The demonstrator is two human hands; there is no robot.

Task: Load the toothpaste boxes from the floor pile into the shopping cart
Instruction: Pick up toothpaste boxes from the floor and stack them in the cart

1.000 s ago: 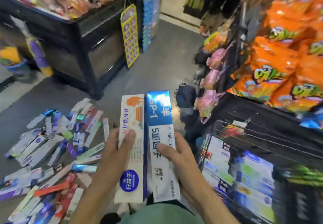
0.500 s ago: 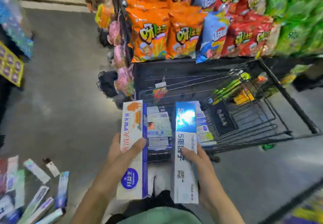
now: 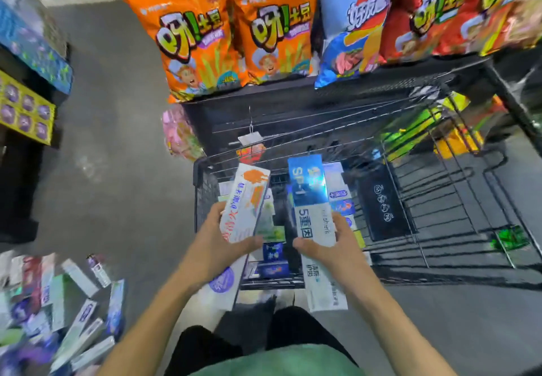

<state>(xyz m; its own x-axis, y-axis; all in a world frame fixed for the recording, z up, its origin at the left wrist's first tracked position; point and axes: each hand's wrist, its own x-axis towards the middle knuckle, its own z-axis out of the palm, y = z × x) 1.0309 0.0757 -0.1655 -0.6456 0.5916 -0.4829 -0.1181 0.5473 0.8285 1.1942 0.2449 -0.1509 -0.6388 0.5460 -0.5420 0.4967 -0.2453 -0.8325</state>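
A grey floor [image 3: 117, 170] fills the left and lower right of the view. Against it stands a dark display shelf [image 3: 293, 91] loaded with orange potato-snack bags [image 3: 190, 44], a blue snack bag [image 3: 352, 29] and red snack bags [image 3: 440, 14]. Just below the shelf sits the black wire shopping cart [image 3: 440, 214], its basket reaching from the near left corner out to the right. Toothpaste boxes already lie packed in the cart's left end [image 3: 272, 258], beside a black panel with white symbols [image 3: 384, 202].

At lower left the floor pile of toothpaste boxes [image 3: 67, 311] is spread loosely, blurred enough that single labels cannot be read.

Both forearms reach forward from the bottom edge over the cart's near rim. The left hand [image 3: 217, 246] grips a white and orange toothpaste box [image 3: 245, 205] around its middle, thumb curled across the top face, the box tilted up and slightly right. The right hand [image 3: 337, 246] grips a blue and white toothpaste box [image 3: 311, 199] likewise, thumb over the face, fingers wrapped at its right edge. The two boxes are held apart, side by side, above the cart's filled end.

A pink packet [image 3: 179, 132] hangs at the shelf's left corner, and a yellow card of purple items [image 3: 26, 111] hangs on the far left.
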